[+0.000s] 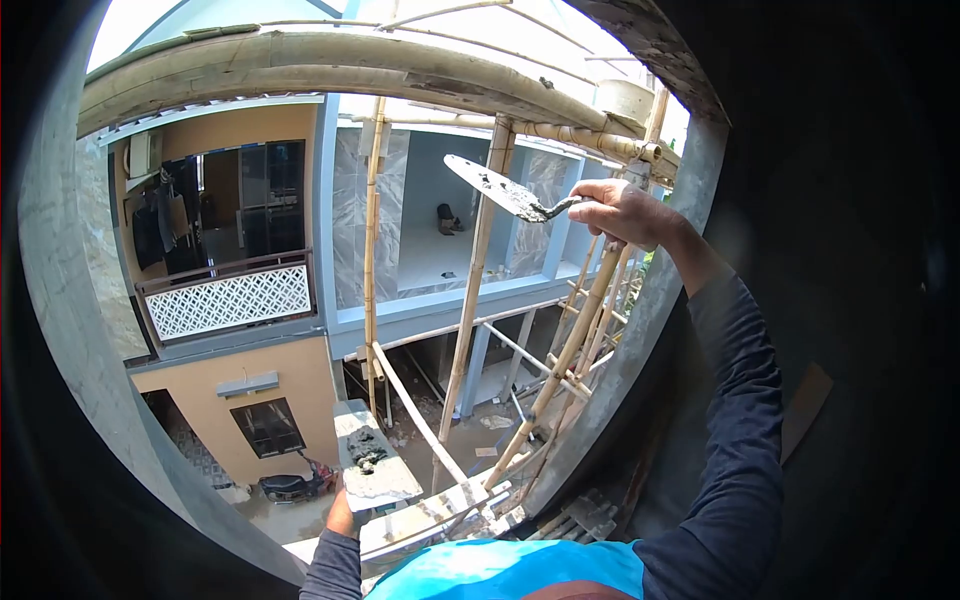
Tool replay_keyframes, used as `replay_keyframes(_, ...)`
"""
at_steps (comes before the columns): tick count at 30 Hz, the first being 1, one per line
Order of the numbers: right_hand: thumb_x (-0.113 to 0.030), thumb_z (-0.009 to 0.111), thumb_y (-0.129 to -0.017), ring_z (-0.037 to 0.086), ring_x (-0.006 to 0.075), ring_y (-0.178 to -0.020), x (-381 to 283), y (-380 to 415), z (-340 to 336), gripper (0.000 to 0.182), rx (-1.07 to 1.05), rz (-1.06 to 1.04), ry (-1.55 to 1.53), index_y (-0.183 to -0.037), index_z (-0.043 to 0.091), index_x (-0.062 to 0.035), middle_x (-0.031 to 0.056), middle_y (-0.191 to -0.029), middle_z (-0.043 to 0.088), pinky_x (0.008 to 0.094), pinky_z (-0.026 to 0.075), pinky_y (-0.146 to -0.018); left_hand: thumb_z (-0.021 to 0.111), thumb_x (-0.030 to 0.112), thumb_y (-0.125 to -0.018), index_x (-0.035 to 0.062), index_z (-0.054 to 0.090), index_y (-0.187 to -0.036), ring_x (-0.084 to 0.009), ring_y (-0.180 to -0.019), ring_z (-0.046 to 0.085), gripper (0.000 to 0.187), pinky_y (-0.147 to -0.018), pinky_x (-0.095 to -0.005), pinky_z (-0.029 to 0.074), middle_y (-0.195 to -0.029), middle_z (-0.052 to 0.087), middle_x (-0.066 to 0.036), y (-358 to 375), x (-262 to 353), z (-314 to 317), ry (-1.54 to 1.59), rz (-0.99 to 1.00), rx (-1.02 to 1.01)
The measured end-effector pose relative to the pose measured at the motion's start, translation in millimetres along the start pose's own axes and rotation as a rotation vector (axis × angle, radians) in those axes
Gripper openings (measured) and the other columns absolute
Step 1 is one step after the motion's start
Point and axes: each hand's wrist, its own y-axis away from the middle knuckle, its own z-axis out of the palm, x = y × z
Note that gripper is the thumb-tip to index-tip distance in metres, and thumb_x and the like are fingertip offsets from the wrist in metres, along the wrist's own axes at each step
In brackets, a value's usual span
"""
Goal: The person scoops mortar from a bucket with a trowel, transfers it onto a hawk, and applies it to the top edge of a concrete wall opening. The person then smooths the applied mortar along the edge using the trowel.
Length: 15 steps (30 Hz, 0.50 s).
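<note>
My right hand (625, 213) is closed around the handle of a trowel (495, 188), raised at the upper right of the opening. Bits of wet grey mortar cling to the trowel's blade, which points to the upper left. Low in the view, my left hand (342, 512) holds a flat board (385, 487) from its near left edge; most of its fingers are hidden by the board. A small heap of dark wet mortar (366, 450) lies on the board. The trowel is well above the board and apart from it.
A grey rendered frame (600, 440) surrounds the opening. Outside stand bamboo poles (470, 300), with a thick horizontal one (330, 62) across the top and a bucket (625, 100) at upper right. Beyond are a balcony (230, 300), a blue-framed building and, below, a motorbike (290, 487).
</note>
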Motion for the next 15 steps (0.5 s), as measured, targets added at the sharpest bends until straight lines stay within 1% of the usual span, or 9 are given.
replay_keyframes(1, -0.031, 0.057, -0.092, 0.046, 0.0036, -0.054, -9.4, -1.6, -10.1, 0.028, 0.011, 0.025, 0.013, -0.104, 0.059, -0.0065, -0.0011, -0.068, 0.053, 0.0208, 0.041, -0.049, 0.058, 0.009, -0.080, 0.0064, 0.057, -0.122, -0.0241, -0.111, 0.059, 0.042, -0.095, -0.0358, 0.048, -0.122, 0.061, -0.011, -9.5, -9.0, -0.9, -0.030, 0.011, -0.021)
replay_keyframes(2, -0.043, 0.050, -0.094, 0.058, 0.0134, -0.060, -17.1, -6.5, -25.0, 0.042, 0.031, 0.020, 0.176, -0.105, 0.061, -0.0039, 0.0056, -0.073, 0.059, 0.0290, 0.049, -0.055, 0.058, 0.009, -0.080, 0.0065, 0.057, -0.122, -0.0241, -0.111, 0.059, 0.042, -0.095, -0.0357, 0.048, -0.121, 0.061, -0.011, -20.7, -29.5, -7.0, -0.054, 0.022, -0.044)
replay_keyframes(3, -0.044, 0.047, -0.094, 0.061, 0.0182, -0.068, -15.4, -18.4, -39.9, 0.045, 0.147, -0.088, 0.296, -0.106, 0.061, -0.0034, 0.0086, -0.077, 0.062, 0.0331, 0.050, -0.064, 0.059, 0.009, -0.080, 0.0065, 0.058, -0.122, -0.0241, -0.111, 0.059, 0.042, -0.095, -0.0356, 0.048, -0.121, 0.061, -0.011, -35.3, -60.3, -21.6, -0.088, 0.049, -0.080)
replay_keyframes(4, -0.046, 0.044, -0.095, 0.064, 0.0230, -0.075, -17.2, -25.6, -50.8, 0.048, 0.261, -0.196, 0.416, -0.107, 0.061, -0.0029, 0.0117, -0.081, 0.064, 0.0372, 0.052, -0.073, 0.050, 0.010, -0.092, -0.0008, 0.057, -0.112, -0.0198, -0.088, 0.064, 0.024, -0.075, -0.0321, 0.054, -0.102, 0.066, -0.011, -24.8, -9.4, 8.3, -0.618, 0.349, -0.084)
replay_keyframes(6, -0.049, 0.041, -0.095, 0.065, 0.0303, -0.092, -26.5, -24.9, -67.6, 0.052, 0.484, -0.148, 0.608, -0.109, 0.062, -0.0033, 0.0171, -0.092, 0.067, 0.0423, 0.047, -0.087, 0.054, 0.010, -0.088, 0.0005, 0.059, -0.110, -0.0209, -0.089, 0.064, 0.025, -0.077, -0.0324, 0.053, -0.100, 0.067, -0.010, -18.7, 23.0, 29.2, -1.200, 0.474, -0.108)
replay_keyframes(7, -0.051, 0.044, -0.093, 0.066, 0.0312, -0.093, -25.1, -31.7, -75.8, 0.051, 0.568, -0.196, 0.666, -0.107, 0.062, -0.0046, 0.0181, -0.096, 0.067, 0.0425, 0.049, -0.085, 0.056, 0.002, -0.078, 0.0028, 0.059, -0.114, -0.0198, -0.099, 0.062, 0.036, -0.086, -0.0321, 0.050, -0.108, 0.065, -0.008, -17.1, 38.5, 45.9, -0.406, -0.016, -0.009)
replay_keyframes(8, -0.048, 0.048, -0.093, 0.066, 0.0321, -0.088, -22.8, -33.1, -81.2, 0.045, 0.680, -0.246, 0.760, -0.105, 0.061, -0.0076, 0.0163, -0.091, 0.067, 0.0431, 0.050, -0.080, 0.056, 0.002, -0.078, 0.0028, 0.059, -0.114, -0.0198, -0.099, 0.062, 0.036, -0.086, -0.0321, 0.050, -0.108, 0.065, -0.008, -20.4, 24.5, 38.8, -0.401, -0.014, -0.015)
replay_keyframes(11, -0.045, 0.052, -0.092, 0.066, 0.0330, -0.083, -17.5, -49.1, -91.3, 0.037, 0.831, -0.250, 0.908, -0.106, 0.059, -0.0113, 0.0131, -0.087, 0.068, 0.0441, 0.052, -0.071, 0.053, 0.002, -0.084, -0.0009, 0.056, -0.114, -0.0197, -0.092, 0.066, 0.031, -0.079, -0.0333, 0.055, -0.105, 0.065, -0.010, -19.5, -17.2, 13.9, -0.803, 0.439, -0.122)
replay_keyframes(15, -0.043, 0.055, -0.091, 0.067, 0.0326, -0.080, -10.4, -67.0, -101.0, 0.034, 1.147, -0.283, 0.931, -0.111, 0.055, -0.0158, 0.0109, -0.087, 0.068, 0.0463, 0.053, -0.063, 0.053, 0.002, -0.084, -0.0011, 0.056, -0.114, -0.0201, -0.091, 0.066, 0.031, -0.079, -0.0337, 0.055, -0.105, 0.065, -0.010, -11.0, -19.6, 13.3, -0.265, 0.122, 0.031)
